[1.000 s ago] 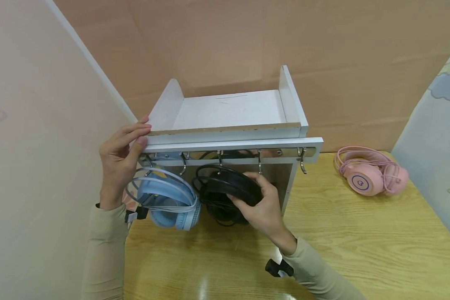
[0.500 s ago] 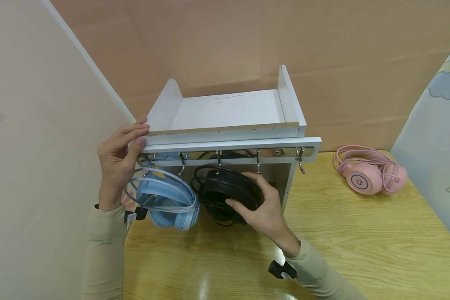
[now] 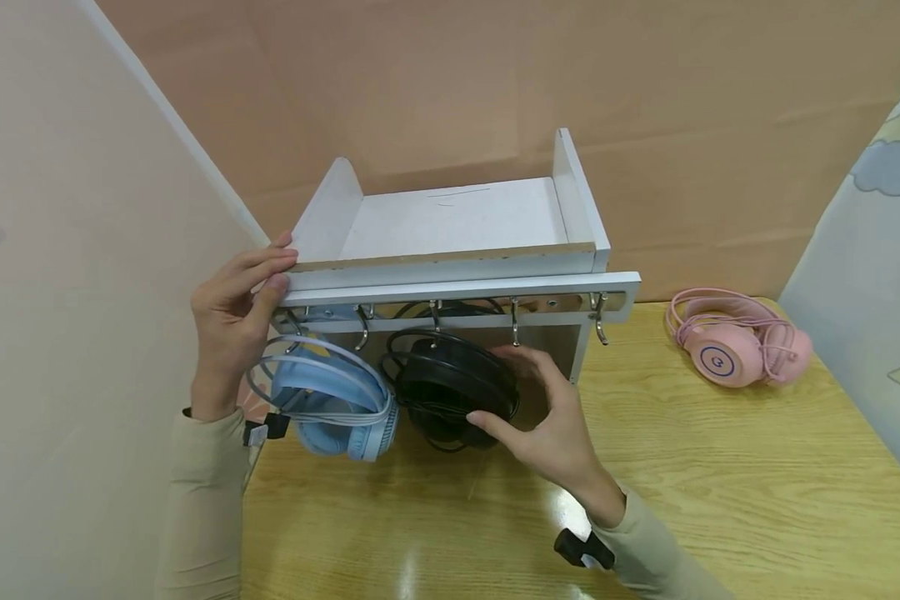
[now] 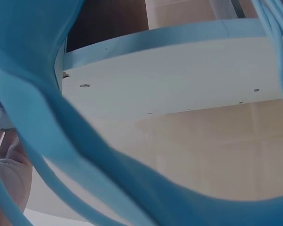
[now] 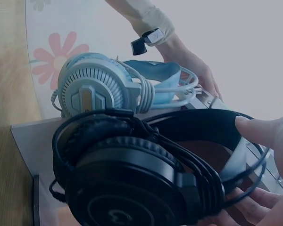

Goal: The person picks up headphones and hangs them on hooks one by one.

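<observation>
In the head view my left hand grips the left front corner of a white shelf, thumb in front and fingers over the edge. Black headphones hang from the shelf's hook rail, their cable looped around them. My right hand is spread at their right side, thumb tip by the headband, a gap showing inside the palm. Light blue headphones hang from the rail's left end, below my left hand. Their blue band fills much of the left wrist view.
Pink headphones lie on the wooden table at the right. More metal hooks stick out along the rail. A pale wall panel stands close on the left, and a brown backdrop is behind the shelf.
My right hand has loosened from the black headphones and drawn slightly right and down, its fingers wider apart. The black headphones stay hanging. My left hand keeps its place on the shelf.
</observation>
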Demonstrator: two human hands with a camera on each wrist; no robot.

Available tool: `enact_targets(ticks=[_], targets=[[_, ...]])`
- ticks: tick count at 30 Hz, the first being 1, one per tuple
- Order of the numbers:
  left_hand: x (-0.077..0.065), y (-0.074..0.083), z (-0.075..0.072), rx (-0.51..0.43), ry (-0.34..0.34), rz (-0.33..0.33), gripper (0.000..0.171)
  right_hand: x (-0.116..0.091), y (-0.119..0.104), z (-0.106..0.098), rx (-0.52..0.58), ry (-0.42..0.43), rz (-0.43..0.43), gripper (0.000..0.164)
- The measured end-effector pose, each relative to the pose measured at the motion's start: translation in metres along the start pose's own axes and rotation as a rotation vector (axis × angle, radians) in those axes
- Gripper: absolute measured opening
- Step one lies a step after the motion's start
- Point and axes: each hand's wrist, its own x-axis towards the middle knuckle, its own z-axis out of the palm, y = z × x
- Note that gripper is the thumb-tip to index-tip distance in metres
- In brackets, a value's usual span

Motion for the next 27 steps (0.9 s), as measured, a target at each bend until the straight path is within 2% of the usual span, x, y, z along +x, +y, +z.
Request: enact_targets(ticks=[7,11,15,18,21,24,27], targets=[[0.001,0.001,0.003,0.080,-0.014,0.041,0.019,-0.004,0.000,-0.021,0.010,0.012,-0.007,0.083],[0.000,0.001,0.005,0.124,-0.019,0.056,0.020,-0.008,0.001,-0.034,0.001,0.048,-0.037,0.082],[-0.001,0.002,0.005,0.143,-0.025,0.051,0.020,-0.009,0.006,-0.046,0.044,0.119,-0.133,0.072],[-0.002,0.002,0.005,0.164,-0.032,0.045,0.020,-0.009,0.011,-0.057,0.111,0.176,-0.215,0.061],[-0.003,0.003,0.005,0.177,-0.034,0.043,0.020,-0.007,0.017,-0.072,0.173,0.211,-0.265,0.055],[-0.002,0.004,0.006,0.179,-0.030,0.046,0.020,-0.002,0.022,-0.089,0.204,0.230,-0.272,0.052],[-0.002,0.005,0.006,0.179,-0.027,0.050,0.020,0.005,0.025,-0.107,0.172,0.249,-0.250,0.052]])
